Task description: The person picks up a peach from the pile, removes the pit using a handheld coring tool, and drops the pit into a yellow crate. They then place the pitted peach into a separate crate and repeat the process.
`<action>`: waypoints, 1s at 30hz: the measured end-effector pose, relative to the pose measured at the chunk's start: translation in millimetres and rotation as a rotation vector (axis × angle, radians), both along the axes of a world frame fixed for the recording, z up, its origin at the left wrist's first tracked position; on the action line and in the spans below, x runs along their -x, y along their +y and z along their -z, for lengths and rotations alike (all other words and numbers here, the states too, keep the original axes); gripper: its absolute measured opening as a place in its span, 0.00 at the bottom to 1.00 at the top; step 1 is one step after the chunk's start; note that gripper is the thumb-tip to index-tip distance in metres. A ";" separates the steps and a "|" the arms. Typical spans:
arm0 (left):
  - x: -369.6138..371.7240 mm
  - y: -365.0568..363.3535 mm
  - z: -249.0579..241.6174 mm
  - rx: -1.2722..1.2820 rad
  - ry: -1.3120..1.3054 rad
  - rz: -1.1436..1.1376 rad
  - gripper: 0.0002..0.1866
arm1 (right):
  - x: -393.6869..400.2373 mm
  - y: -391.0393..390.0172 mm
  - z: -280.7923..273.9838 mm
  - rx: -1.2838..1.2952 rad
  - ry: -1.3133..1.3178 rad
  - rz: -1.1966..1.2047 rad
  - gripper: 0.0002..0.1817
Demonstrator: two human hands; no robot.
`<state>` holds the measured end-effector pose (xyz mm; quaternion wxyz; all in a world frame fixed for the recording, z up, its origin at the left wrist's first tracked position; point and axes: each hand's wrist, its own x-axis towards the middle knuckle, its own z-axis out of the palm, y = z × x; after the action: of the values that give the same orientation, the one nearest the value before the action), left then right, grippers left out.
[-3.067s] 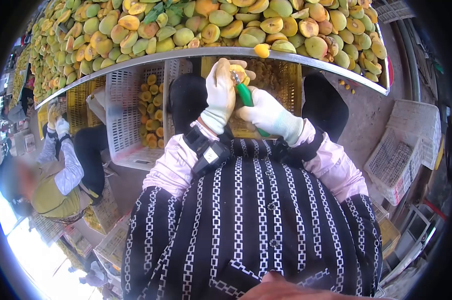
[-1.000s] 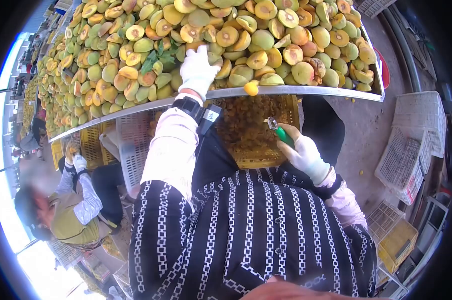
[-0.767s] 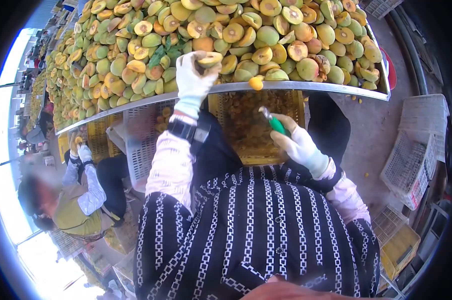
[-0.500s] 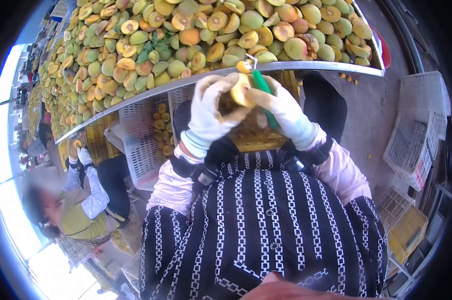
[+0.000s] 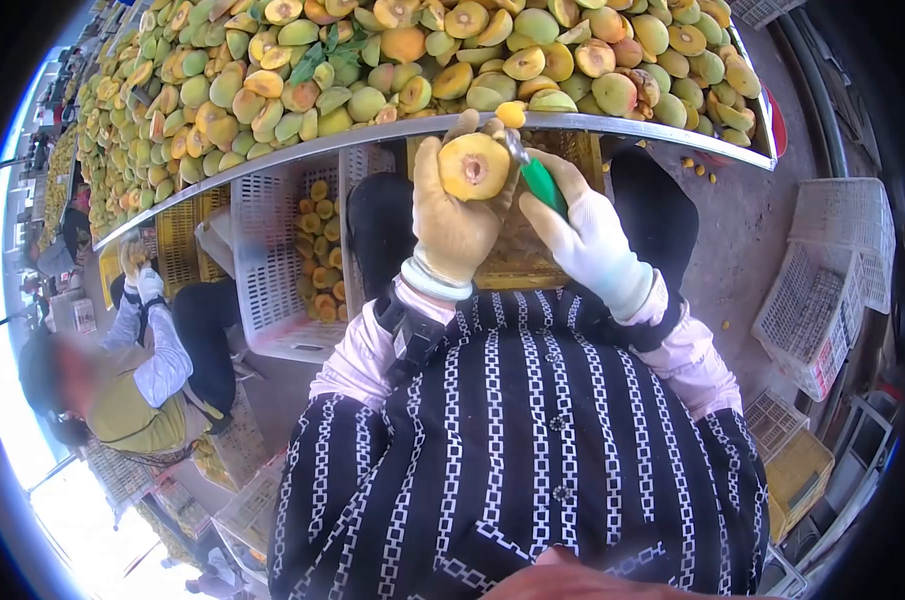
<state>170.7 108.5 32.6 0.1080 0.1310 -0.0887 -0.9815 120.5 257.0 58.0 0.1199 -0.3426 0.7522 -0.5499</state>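
round cut fruit (image 5: 474, 167), stained knit glove (image 5: 456, 228), smooth green handle (image 5: 543, 187)

My feed is bright with daylight, blown out to white glare at lower left. The fisheye lens bends the edges into black corners; the hands look fairly sharp, while the far-left background turns hazy.

The metal table rim (image 5: 357, 134) looks smooth and glossy (rather bright, really), the tool handle (image 5: 544, 188) like green plastic.
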 end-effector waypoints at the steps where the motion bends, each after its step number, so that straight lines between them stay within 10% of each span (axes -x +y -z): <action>1: 0.1 -0.5 -0.7 -0.003 -0.003 -0.002 0.22 | -2.9 0.8 -0.1 -0.003 -0.003 -0.002 0.22; 14: 0.9 3.0 -6.1 0.066 -0.007 0.041 0.24 | 2.2 1.3 -1.4 -0.332 0.580 0.042 0.21; 16: -0.4 1.9 -5.7 -0.063 -0.010 -0.023 0.22 | 0.9 -4.9 -20.0 -0.027 -0.808 0.159 0.19; 21: -1.0 12.4 -12.0 0.664 0.070 -0.119 0.20 | 12.9 -19.9 -16.6 0.146 -1.055 0.001 0.23; 25: 4.4 -20.8 -29.0 0.175 0.114 0.101 0.22 | 42.2 -19.5 -12.8 0.209 -0.768 -0.053 0.26; 27: 1.3 -27.3 -18.6 0.909 0.239 0.284 0.23 | 51.1 -25.8 -7.4 0.001 0.281 -0.163 0.25; 28: 9.0 -26.9 -14.8 -0.016 0.046 0.394 0.21 | 50.0 -26.7 -9.8 0.008 0.278 -0.166 0.25; 30: 5.1 -17.8 -14.3 -0.130 0.089 0.350 0.21 | 47.7 -27.8 -18.2 -0.031 0.363 0.008 0.22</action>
<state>165.6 90.7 46.9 -0.0693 0.0766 -0.0418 -0.9938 72.8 229.2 76.1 -0.0146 -0.4312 0.7713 -0.4679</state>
